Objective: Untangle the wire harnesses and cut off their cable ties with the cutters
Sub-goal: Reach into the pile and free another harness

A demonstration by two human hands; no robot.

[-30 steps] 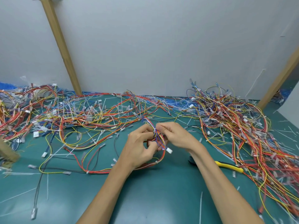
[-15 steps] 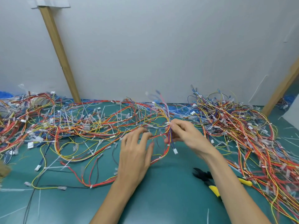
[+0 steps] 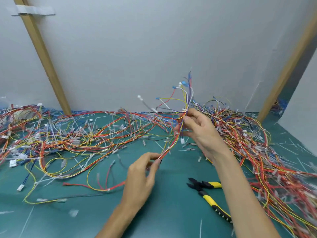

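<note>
head view looks forward and down, close over the table.

Matt green table mat, wooden props, plastic-sheathed wire harnesses, plastic-handled cutters.

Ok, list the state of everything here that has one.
held harness, raised, stretched between both hands.
left hand, pinches its lower end.
right hand, grips its upper part.
cutters, lying on the mat, handles spread, unheld.
wire piles, tangled on the mat.

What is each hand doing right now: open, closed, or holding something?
Left hand: closed, pinching the wire harness at its lower end.
Right hand: closed, gripping the same harness higher up.
</note>
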